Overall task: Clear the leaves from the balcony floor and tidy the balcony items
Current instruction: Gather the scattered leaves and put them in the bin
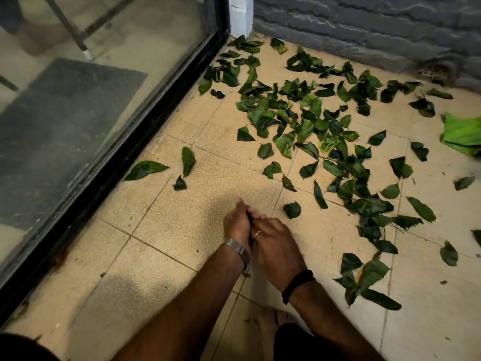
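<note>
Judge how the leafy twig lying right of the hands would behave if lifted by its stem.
The leafy twig likely comes up as one cluster, since several leaves hang on its thin stem. It looks light and probably floppy; the stem curves along the tiled floor. Loose leaves nearby would stay behind.

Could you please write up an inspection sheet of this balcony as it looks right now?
Surface: beige tiled floor, gritty, mostly bare near the hands.
Job's things: green leaves scattered thickly from the far corner to the right side; three lie apart by the door track; a leafy twig lies at right.
Clutter: bright green cloth or bag at the right edge, cut off.
Grippers: left hand and right hand are pressed together low over the floor, with something dark between them; what it is cannot be told.
Cables: nothing seen.
Surroundings: glass sliding door at left, grey brick wall behind, floor drain at the wall's foot.
</note>
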A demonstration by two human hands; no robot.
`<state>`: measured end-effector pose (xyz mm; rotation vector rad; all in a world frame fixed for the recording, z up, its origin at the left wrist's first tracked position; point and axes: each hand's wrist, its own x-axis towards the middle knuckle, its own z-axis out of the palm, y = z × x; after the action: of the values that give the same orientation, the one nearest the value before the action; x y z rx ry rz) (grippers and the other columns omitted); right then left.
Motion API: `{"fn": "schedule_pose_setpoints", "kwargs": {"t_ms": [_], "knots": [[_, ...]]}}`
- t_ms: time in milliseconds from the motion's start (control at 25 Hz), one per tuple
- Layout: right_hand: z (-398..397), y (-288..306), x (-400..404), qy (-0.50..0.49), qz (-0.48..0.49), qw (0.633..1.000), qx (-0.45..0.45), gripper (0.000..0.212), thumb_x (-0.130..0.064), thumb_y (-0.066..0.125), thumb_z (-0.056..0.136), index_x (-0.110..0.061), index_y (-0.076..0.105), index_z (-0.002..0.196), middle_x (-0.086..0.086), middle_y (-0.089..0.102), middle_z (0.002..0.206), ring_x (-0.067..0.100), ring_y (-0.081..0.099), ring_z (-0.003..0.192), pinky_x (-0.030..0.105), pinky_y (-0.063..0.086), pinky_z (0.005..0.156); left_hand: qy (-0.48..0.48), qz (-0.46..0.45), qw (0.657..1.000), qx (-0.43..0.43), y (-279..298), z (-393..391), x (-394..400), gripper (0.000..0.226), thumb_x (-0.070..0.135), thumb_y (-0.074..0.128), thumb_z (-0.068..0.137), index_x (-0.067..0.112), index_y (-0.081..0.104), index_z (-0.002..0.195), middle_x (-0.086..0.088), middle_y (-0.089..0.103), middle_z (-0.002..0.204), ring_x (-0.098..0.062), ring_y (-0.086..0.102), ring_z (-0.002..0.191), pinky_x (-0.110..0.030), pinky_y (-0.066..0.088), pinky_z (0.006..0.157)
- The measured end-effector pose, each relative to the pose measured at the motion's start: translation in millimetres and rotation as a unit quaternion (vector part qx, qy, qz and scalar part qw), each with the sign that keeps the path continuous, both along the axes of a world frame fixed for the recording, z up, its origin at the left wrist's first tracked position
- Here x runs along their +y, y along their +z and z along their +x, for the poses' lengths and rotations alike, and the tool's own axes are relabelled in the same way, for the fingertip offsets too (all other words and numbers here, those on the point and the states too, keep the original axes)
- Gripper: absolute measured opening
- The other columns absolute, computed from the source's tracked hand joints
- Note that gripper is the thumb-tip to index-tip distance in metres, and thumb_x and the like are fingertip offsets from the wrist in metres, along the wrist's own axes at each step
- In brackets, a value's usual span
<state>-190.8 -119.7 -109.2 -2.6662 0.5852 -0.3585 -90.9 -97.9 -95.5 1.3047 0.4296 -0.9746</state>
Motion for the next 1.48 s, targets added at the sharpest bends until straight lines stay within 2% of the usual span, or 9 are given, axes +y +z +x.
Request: {"fn": "schedule_pose_setpoints", "kwargs": {"t_ms": [240,560,640,760,880,960,1080,1240,1480], "knots": [[-33.3,-12.1,8.4,0.050,-0.093,0.990,0.091,0.059,-0.026,0.038,0.088,-0.021,0.046,0.146,0.000,0.040,0.155,0.024,0.033,0.144,0.046,0.029,0.110,0.075,0.067,0.995,-0.026,-8.7,20.7,17.8,0.050,0.043,0.046,0.103,0.013,0.049,0.064,-0.001,0.045,0.045,-0.011,0.042,0.031,-0.018,0.041,0.037],[-116.2,-60.1,-16.9,0.047,-0.019,0.986,0.157,0.060,-0.003,0.076,0.082,-0.013,0.057,0.138,0.007,0.047,0.151,0.025,0.049,0.135,0.035,0.049,0.104,-0.104,0.135,0.963,-0.207,-38.2,10.5,21.7,0.040,0.038,0.065,0.094,0.016,0.050,0.063,0.001,0.043,0.051,-0.014,0.038,0.047,-0.024,0.034,0.048],[-120.2,-60.2,-18.3,0.021,-0.003,0.990,0.142,0.035,-0.021,0.059,0.098,-0.014,0.063,0.133,0.002,0.056,0.141,0.016,0.054,0.126,0.032,0.051,0.100,-0.224,0.156,0.883,-0.381,-44.3,1.7,20.3,0.041,0.043,0.061,0.095,0.016,0.048,0.067,0.004,0.044,0.057,-0.011,0.039,0.052,-0.026,0.034,0.053],[-118.3,-57.7,-22.3,0.011,0.004,0.994,0.109,0.064,-0.056,0.022,0.103,-0.016,0.069,0.118,0.000,0.066,0.116,0.012,0.057,0.106,0.028,0.052,0.089,-0.387,0.152,0.671,-0.614,-55.0,-9.3,22.0,0.026,0.046,0.049,0.101,0.021,0.053,0.093,0.007,0.056,0.065,-0.012,0.052,0.054,-0.028,0.039,0.047],[-127.6,-45.5,-24.7,0.000,-0.012,0.999,0.049,0.028,-0.022,0.050,0.096,-0.018,0.078,0.093,-0.002,0.073,0.099,0.014,0.066,0.088,0.023,0.056,0.070,-0.447,0.113,0.510,-0.726,-70.5,-18.3,14.3,0.026,0.042,0.038,0.102,0.022,0.053,0.108,0.001,0.063,0.077,-0.021,0.059,0.059,-0.025,0.036,0.044],[-138.6,-35.7,-34.6,-0.059,0.016,0.998,0.013,0.019,-0.010,0.061,0.087,-0.018,0.077,0.090,-0.003,0.072,0.100,0.011,0.065,0.091,0.024,0.057,0.074,-0.450,0.096,0.535,-0.709,-74.2,-29.9,7.3,0.034,0.044,0.032,0.101,0.021,0.056,0.105,-0.001,0.064,0.080,-0.022,0.059,0.063,-0.029,0.042,0.048],[-149.3,-16.1,-44.8,-0.169,0.037,0.982,-0.075,0.022,-0.017,0.055,0.094,-0.013,0.078,0.095,0.000,0.067,0.103,0.005,0.061,0.094,0.014,0.050,0.086,-0.458,0.042,0.680,-0.571,-66.2,-67.3,-2.0,0.038,0.048,0.035,0.102,0.022,0.061,0.091,0.006,0.061,0.074,-0.010,0.055,0.064,-0.028,0.044,0.057],[-140.3,-8.8,-35.2,-0.191,-0.006,0.978,-0.083,0.022,-0.016,0.058,0.087,-0.018,0.078,0.096,-0.004,0.072,0.101,0.011,0.060,0.095,0.028,0.054,0.079,-0.392,-0.011,0.910,-0.135,-41.3,-116.3,-25.6,0.046,0.040,0.042,0.105,0.015,0.066,0.074,-0.001,0.063,0.060,-0.015,0.055,0.055,-0.022,0.041,0.051],[-150.8,-12.4,-18.3,-0.133,-0.006,0.990,0.047,0.043,-0.018,0.053,0.088,-0.020,0.064,0.130,-0.007,0.062,0.134,0.017,0.050,0.127,0.036,0.049,0.100,-0.312,0.049,0.937,-0.151,-45.7,-119.3,-42.3,0.054,0.041,0.045,0.103,0.009,0.057,0.061,-0.009,0.060,0.060,-0.019,0.054,0.055,-0.026,0.043,0.058]]}}
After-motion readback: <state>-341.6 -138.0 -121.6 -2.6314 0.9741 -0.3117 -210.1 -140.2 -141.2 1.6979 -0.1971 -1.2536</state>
